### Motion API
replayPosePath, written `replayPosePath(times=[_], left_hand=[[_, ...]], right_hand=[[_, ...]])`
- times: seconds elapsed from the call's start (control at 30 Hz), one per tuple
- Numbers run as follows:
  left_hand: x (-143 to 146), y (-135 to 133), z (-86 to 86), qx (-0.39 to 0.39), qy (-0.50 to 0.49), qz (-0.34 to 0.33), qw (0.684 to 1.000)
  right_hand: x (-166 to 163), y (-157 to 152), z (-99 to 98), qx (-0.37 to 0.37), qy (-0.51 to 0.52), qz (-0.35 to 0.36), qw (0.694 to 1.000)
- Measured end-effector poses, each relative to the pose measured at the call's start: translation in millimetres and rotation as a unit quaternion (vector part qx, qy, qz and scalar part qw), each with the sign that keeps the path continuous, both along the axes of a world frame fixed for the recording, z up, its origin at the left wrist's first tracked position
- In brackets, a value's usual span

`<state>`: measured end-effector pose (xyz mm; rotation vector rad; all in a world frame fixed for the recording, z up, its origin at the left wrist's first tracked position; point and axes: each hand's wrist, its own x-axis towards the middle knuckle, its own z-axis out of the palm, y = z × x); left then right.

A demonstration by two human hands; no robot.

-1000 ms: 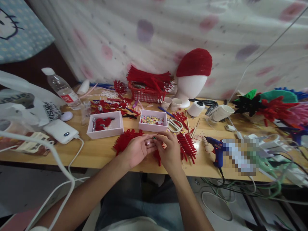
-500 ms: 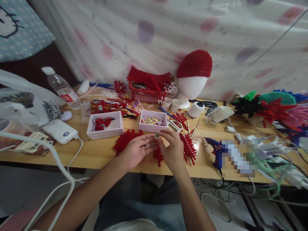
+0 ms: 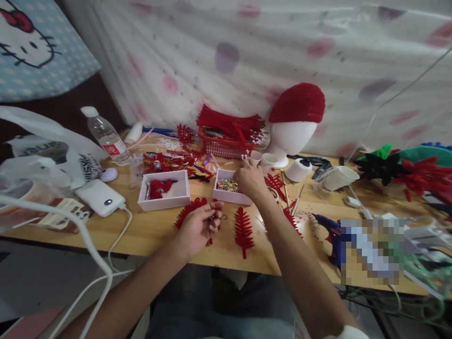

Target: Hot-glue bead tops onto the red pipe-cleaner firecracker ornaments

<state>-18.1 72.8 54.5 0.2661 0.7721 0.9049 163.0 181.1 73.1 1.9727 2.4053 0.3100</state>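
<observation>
My left hand (image 3: 198, 230) is low over the front of the table, palm turned up and fingers curled. Something small and shiny shows among those fingers, too small to name. My right hand (image 3: 251, 180) reaches over the right end of a white box (image 3: 231, 196) of coloured gems (image 3: 228, 185). Its fingertips point down at the gems and are partly hidden, so what they hold cannot be told. Between my arms lies a red leaf-shaped fuzzy piece (image 3: 243, 233). Another red fuzzy piece (image 3: 190, 212) lies partly behind my left hand.
A second white box (image 3: 164, 202) holds red pieces and pearl beads. Behind are a red basket (image 3: 221, 149), paper cups (image 3: 269, 161), a thread cone (image 3: 298, 170) and a red-capped foam head (image 3: 294, 132). A blue glue gun (image 3: 332, 230) lies right; a bottle (image 3: 109, 139) stands left.
My right hand has left my left hand and moved forward to the gem box. The green gem between my fingers is out of sight. My left fingers have curled in. The view has shifted.
</observation>
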Motion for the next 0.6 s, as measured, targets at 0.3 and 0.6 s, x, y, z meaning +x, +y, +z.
replayPosePath(times=[0.3, 0.6], left_hand=[[2, 2, -5.7, -0.036, -0.011, 0.001, 0.999], [23, 4, -6.8, -0.017, -0.004, -0.004, 1.0]], right_hand=[[-5, 18, -4.3, -0.09, -0.048, 0.044, 0.994], [0, 4, 3.1, -0.089, -0.015, 0.015, 0.996]])
